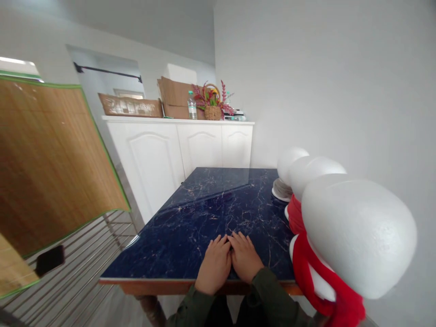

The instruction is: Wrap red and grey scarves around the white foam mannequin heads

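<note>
Palms down and angled inward, the empty left hand and right hand rest fingers together, nearly flat, on the blue worktop before the person, left of the white forms.

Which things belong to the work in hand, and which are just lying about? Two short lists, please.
Likely in the work:
- left hand and right hand, resting on the table
- front head with red scarf
- middle head, far head

Apparently lying about:
- bottle, basket, cardboard on the cabinet
- dark flat thing, far left
</note>
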Demonstrator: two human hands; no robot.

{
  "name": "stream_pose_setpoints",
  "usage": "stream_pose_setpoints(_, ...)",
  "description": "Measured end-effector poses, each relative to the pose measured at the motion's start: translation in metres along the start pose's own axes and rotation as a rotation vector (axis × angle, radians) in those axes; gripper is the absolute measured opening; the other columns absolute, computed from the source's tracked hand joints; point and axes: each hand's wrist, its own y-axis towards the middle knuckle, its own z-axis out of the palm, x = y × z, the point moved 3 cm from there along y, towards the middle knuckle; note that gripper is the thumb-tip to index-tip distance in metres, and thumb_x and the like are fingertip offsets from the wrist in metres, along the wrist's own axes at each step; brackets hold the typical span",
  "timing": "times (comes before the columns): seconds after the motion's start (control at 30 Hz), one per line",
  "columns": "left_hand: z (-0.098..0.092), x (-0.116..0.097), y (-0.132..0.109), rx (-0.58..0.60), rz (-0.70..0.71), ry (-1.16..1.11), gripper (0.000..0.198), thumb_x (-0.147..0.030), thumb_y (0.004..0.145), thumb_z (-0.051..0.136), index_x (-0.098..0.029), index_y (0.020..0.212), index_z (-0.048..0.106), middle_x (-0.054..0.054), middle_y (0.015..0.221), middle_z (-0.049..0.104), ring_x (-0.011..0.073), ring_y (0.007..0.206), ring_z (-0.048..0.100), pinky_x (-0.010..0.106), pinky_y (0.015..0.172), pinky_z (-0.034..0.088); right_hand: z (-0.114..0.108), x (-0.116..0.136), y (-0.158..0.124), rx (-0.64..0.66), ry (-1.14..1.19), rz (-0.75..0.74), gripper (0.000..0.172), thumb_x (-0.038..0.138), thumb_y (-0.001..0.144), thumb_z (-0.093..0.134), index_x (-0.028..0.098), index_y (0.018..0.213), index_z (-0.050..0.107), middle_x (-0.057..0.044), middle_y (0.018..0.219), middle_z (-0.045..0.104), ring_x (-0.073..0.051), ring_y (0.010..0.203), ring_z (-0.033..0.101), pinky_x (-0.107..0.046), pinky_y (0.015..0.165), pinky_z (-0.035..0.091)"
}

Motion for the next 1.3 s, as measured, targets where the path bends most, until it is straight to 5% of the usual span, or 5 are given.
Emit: stream_pose_setpoints(1.3,-0.0025,-0.0011,0.0005,0.012,0.008,0.065,0.038,-0.016,0.087,0.036,-0.017,0.119,0.055,0.007,0.131,0.051,0.0227,0.127,0.039,0.044,0.106,0.028,-0.0003,-0.0003,-0.0007,0.007,0.032,0.011,0.046,0.020,0.086,0.030,0.017,0.130,0.045,-0.008,0.140,0.040,-0.025,0.132,0.028,-0.045,0.109,0.017)
